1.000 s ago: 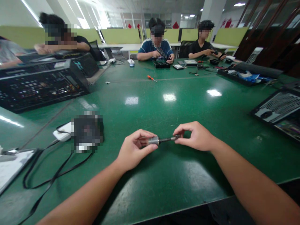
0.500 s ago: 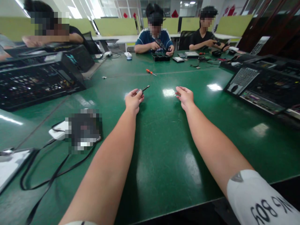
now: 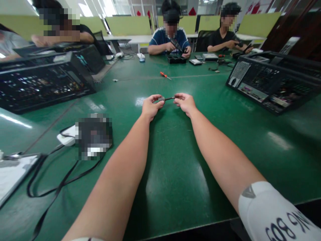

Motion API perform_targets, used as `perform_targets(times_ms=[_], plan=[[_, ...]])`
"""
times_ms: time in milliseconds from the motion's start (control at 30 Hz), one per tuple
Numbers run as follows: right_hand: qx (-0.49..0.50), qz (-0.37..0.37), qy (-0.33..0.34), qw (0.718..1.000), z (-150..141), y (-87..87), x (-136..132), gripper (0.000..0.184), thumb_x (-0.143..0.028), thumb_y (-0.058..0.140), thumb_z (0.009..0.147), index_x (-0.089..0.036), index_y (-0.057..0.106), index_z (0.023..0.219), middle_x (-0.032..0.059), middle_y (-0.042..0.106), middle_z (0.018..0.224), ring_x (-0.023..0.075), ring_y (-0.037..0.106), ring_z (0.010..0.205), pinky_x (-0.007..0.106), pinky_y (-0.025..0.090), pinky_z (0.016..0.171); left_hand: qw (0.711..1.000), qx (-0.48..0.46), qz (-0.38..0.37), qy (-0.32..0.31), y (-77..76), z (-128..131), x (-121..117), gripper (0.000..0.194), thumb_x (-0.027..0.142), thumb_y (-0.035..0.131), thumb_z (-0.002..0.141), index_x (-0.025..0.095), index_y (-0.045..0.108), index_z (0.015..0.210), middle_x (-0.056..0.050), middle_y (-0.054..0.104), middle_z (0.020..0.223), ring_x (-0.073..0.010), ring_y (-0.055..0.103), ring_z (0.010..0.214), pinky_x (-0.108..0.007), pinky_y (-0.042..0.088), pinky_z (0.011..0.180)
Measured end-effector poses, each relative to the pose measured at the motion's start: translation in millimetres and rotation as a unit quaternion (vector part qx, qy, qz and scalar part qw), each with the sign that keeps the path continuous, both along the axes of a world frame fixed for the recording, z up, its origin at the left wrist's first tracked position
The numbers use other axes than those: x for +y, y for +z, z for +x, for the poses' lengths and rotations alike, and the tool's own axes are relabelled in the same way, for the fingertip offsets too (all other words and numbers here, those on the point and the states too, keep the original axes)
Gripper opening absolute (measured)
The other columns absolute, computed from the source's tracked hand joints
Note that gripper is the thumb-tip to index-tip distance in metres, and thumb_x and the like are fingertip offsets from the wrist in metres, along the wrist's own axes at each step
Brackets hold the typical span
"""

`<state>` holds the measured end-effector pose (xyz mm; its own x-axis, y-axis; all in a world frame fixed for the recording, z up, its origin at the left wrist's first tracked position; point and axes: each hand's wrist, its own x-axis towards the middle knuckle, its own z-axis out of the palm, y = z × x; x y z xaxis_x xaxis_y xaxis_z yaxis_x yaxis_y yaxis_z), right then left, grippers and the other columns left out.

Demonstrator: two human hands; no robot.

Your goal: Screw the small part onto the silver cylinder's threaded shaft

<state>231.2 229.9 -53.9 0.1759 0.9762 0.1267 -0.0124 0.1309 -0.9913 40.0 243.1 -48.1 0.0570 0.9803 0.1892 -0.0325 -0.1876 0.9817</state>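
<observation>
Above the green table, my left hand (image 3: 151,107) is closed in a pinch around the grey block-like end of a small dark cable-like piece (image 3: 169,98). Its thin dark stem points to the right, level with the table. My right hand (image 3: 186,103) pinches the far tip of the stem between thumb and fingers. Only the stem shows between the two hands; the ends are partly covered by fingers, and its exact kind is too small to make out.
An orange screwdriver (image 3: 165,75) lies beyond my hands. Black computer cases stand at left (image 3: 45,80) and right (image 3: 271,80). A blurred-out badge (image 3: 94,137) with a black strap and a clipboard (image 3: 18,174) lie at left. Several people work across the green table (image 3: 173,174).
My right hand has moved left and taken hold of the stem's tip. My left hand has turned the small piece level. The view has shifted slightly, and the right computer case appears further left.
</observation>
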Motion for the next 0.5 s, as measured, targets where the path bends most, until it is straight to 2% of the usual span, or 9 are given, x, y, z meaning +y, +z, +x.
perform_targets(times_ms=[333, 500], plan=[[-0.028, 0.022, 0.036, 0.999, 3, -4.6, -3, 0.025, -0.019, 0.07, 0.09, -0.019, 0.063, 0.114, 0.0039, 0.077, 0.098, 0.012, 0.073, 0.075, 0.025, 0.057, 0.074, 0.998, 0.011, 0.003, -0.054, 2.6, -3, -5, 0.039, 0.012, 0.082, 0.067, 0.016, 0.071, 0.104, -0.006, 0.076, 0.105, -0.0134, 0.07, 0.082, -0.033, 0.06, 0.086], [-0.056, 0.031, 0.062, 0.996, -1, -7.4, -7, 0.021, -0.03, 0.08, 0.085, -0.018, 0.064, 0.091, 0.0025, 0.074, 0.081, 0.0141, 0.071, 0.071, 0.029, 0.058, 0.075, 0.996, 0.021, -0.003, -0.089, 9.8, -6, -12, 0.044, 0.011, 0.087, 0.058, 0.013, 0.074, 0.1, -0.009, 0.077, 0.105, -0.0168, 0.071, 0.085, -0.038, 0.059, 0.089]])
